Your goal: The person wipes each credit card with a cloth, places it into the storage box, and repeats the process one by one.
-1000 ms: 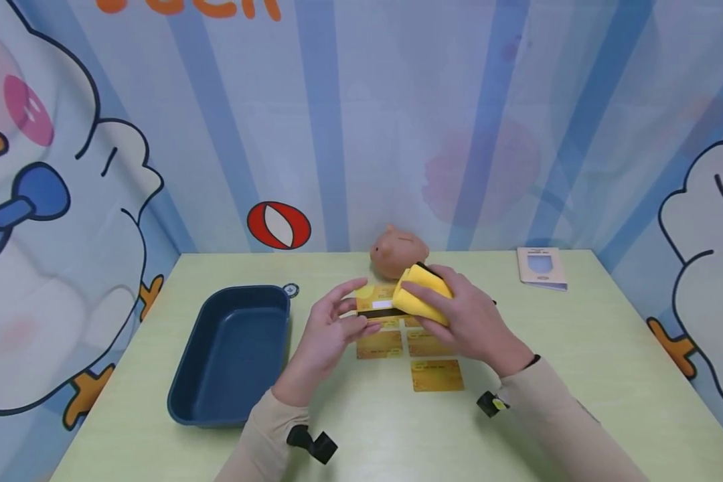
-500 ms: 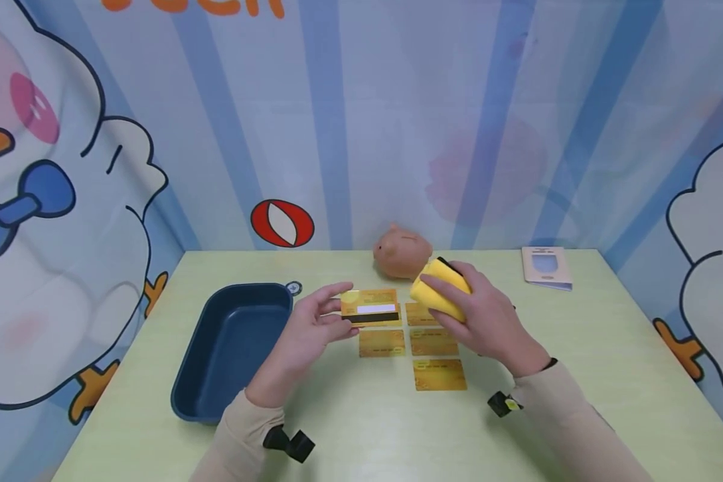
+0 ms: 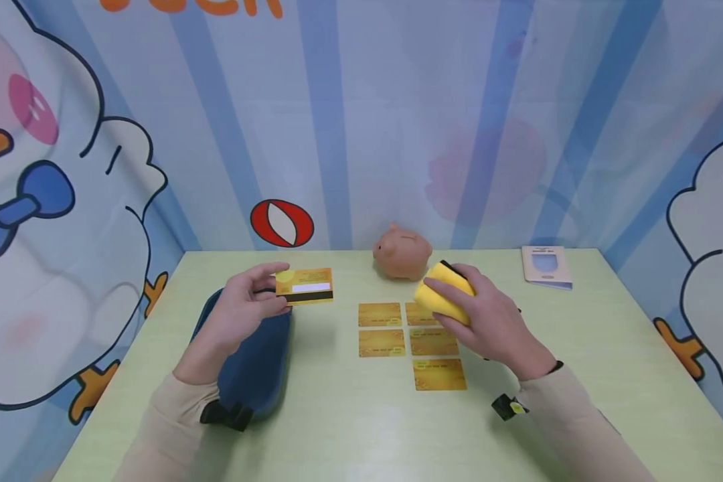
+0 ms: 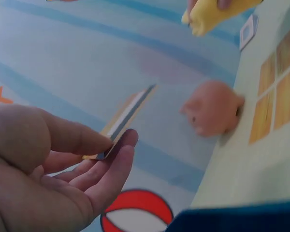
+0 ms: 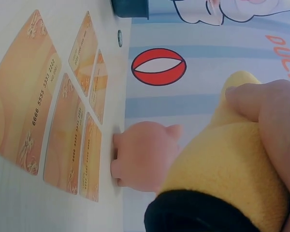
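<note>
My left hand point(image 3: 231, 314) pinches a gold bank card point(image 3: 304, 281) between thumb and fingers, above the far end of a dark blue tray point(image 3: 286, 375). Its back, with a black stripe and white strip, faces the head view; the left wrist view catches the card point(image 4: 128, 118) nearly edge-on. In my right hand point(image 3: 488, 314) is a bunched yellow cloth point(image 3: 442, 292) with a black edge, gripped over the table. The right wrist view shows the cloth's fuzzy surface point(image 5: 227, 159). Several gold cards point(image 3: 381, 343) lie in two columns on the table, one partly hidden by the cloth.
A pink piggy bank point(image 3: 402, 253) stands at the back middle of the table. At the back right lies a pale booklet-like item point(image 3: 546, 266). A small round disc point(image 5: 120, 38) sits near the tray. A patterned curtain point(image 3: 385, 120) hangs behind.
My left hand has carried the card leftward, away from the cloth and over to the tray. My right hand has drawn the cloth slightly right, apart from the card it earlier overlapped.
</note>
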Action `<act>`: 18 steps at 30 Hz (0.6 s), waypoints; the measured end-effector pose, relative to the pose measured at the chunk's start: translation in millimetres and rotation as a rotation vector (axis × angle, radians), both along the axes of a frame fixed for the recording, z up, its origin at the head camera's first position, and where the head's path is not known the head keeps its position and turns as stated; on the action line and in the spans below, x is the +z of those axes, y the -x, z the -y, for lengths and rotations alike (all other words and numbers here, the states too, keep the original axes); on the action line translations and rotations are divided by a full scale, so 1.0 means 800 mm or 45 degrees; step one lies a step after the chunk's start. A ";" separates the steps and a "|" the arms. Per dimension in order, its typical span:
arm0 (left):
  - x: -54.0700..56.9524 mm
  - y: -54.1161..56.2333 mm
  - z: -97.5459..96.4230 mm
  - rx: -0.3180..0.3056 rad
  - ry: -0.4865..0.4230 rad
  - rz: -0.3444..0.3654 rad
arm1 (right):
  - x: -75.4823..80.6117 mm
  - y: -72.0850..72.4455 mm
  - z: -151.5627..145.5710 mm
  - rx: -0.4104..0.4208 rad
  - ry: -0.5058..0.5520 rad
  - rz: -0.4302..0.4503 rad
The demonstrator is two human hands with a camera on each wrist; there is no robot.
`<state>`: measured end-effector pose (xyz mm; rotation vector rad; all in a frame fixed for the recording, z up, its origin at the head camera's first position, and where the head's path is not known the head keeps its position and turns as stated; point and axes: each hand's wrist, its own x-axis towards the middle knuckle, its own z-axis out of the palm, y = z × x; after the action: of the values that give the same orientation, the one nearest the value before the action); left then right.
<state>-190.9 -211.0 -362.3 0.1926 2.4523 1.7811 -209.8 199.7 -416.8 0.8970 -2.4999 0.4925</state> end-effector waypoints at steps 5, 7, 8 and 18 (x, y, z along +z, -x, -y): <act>-0.002 0.015 0.037 0.024 0.121 -0.017 | 0.000 -0.001 0.001 0.006 0.000 -0.008; -0.003 0.021 0.048 0.032 0.180 -0.001 | 0.001 -0.002 0.000 0.006 0.005 -0.012; -0.004 0.024 0.053 0.034 0.206 0.014 | 0.001 -0.002 0.000 0.007 0.007 -0.011; -0.014 0.041 0.093 0.025 0.364 0.167 | 0.004 -0.006 -0.002 -0.014 -0.005 0.019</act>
<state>-223.8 -285.2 -373.9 0.0268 2.5807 1.3787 -204.7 201.4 -413.7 0.8833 -2.5186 0.4927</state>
